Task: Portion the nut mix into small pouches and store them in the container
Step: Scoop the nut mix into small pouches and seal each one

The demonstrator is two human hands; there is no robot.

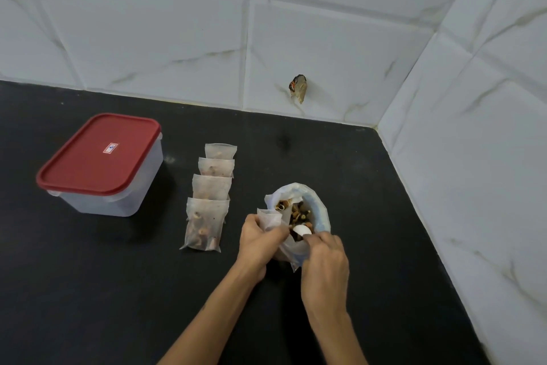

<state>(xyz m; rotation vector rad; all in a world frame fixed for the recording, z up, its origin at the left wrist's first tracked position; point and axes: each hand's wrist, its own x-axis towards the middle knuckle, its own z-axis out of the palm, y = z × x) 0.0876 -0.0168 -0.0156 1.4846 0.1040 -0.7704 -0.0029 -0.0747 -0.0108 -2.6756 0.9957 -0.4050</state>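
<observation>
An open plastic bag of nut mix (313, 210) stands on the black counter (355, 172). My left hand (260, 242) grips a small translucent pouch (268, 218) held upright against the bag's left side. My right hand (324, 261) holds a small white scoop (302, 230) at the bag's near rim, its bowl by the pouch's mouth. Several filled pouches (208, 216) lie in an overlapping row to the left of the bag. A clear container with a red lid (100, 154) on it stands farther left.
White tiled walls meet in a corner behind and to the right of the counter. A small crumpled wrapper (298, 88) is stuck on the back wall above the counter's far edge.
</observation>
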